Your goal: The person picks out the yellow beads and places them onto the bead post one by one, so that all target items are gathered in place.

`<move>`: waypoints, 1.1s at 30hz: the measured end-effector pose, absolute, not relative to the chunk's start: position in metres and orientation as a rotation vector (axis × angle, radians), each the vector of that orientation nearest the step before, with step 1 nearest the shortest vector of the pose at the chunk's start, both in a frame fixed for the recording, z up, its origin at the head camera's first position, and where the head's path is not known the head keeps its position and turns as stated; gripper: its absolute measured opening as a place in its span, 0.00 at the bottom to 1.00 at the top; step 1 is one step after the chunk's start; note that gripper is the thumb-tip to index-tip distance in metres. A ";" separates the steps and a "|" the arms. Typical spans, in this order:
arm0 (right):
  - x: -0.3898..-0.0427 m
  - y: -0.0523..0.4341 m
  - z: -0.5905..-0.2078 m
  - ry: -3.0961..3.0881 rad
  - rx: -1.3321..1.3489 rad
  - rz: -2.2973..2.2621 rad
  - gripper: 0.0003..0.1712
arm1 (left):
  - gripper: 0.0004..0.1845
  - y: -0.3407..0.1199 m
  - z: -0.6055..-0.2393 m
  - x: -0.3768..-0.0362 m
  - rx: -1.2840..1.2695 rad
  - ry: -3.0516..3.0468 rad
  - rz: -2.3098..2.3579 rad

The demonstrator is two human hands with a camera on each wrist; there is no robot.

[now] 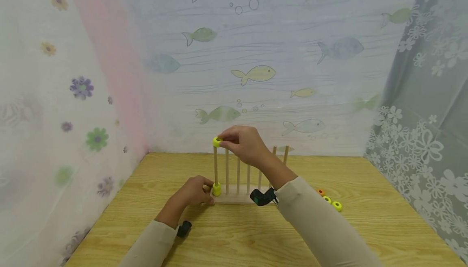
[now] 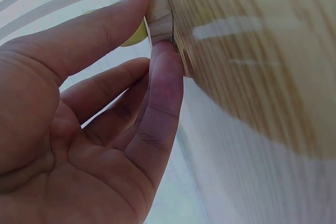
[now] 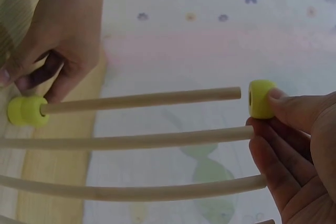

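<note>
A big wooden table [image 1: 365,234] fills the floor of a little tent of thin curtains. The back curtain [image 1: 292,55] has fish on it, and the side curtain [image 1: 44,96] has flowers.

On the table stands a wooden rack [image 1: 239,198] with a flat base and a row of thin sticks going straight up. The stick at the left end [image 1: 215,165] has one yellow-green bead [image 1: 217,189] on it, sitting right down at the bottom, on the base. The other sticks that can be seen are bare.

The person's left hand [image 1: 195,192] rests on the table at the left end of the rack. Its thumb and fingers [image 2: 157,93] are pinched on the corner of the base, with the low bead just beside them.

The right hand [image 1: 244,142] is up high, at the top of the left stick. Its thumb and fingers [image 3: 283,109] are clamped on a second yellow-green bead [image 3: 261,98]. The wrist view shows that bead just past the tip of the stick, with its hole facing the tip and a small gap between them. It is not on the stick yet.

To the right of the rack, well apart from both hands, three small beads lie on the table in a short row: an orange bead [image 1: 320,192], then two yellow-green beads [image 1: 336,206].
</note>
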State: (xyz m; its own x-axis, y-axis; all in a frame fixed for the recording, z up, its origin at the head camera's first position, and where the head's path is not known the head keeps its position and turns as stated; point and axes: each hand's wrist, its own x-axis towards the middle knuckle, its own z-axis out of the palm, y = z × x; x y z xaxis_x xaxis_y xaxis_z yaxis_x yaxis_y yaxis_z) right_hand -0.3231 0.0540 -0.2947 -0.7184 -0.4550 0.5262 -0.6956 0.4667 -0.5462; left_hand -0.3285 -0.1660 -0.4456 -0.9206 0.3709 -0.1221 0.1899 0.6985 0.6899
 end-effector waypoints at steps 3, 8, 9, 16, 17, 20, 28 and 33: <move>-0.323 0.053 -0.295 -2.418 0.969 1.102 0.11 | 0.37 -0.166 -0.445 -0.328 0.440 2.659 1.037; -0.323 0.051 -0.296 -2.437 0.954 1.102 0.11 | 0.36 -0.166 -0.444 -0.327 0.432 2.652 1.045; -0.323 0.051 -0.296 -2.442 0.952 1.100 0.11 | 0.36 -0.166 -0.444 -0.327 0.434 2.652 1.045; -0.322 0.050 -0.297 -2.457 0.947 1.086 0.11 | 0.36 -0.165 -0.444 -0.327 0.446 2.652 1.044; -0.322 0.050 -0.297 -2.458 0.946 1.090 0.11 | 0.36 -0.165 -0.444 -0.327 0.448 2.653 1.043; -0.322 0.050 -0.298 -2.461 0.941 1.114 0.11 | 0.37 -0.166 -0.445 -0.327 0.453 2.656 1.037; -0.324 0.049 -0.300 -2.474 0.928 1.121 0.11 | 0.37 -0.166 -0.444 -0.327 0.444 2.662 1.028; -0.323 0.049 -0.299 -2.480 0.930 1.131 0.11 | 0.35 -0.165 -0.443 -0.326 0.452 2.661 1.033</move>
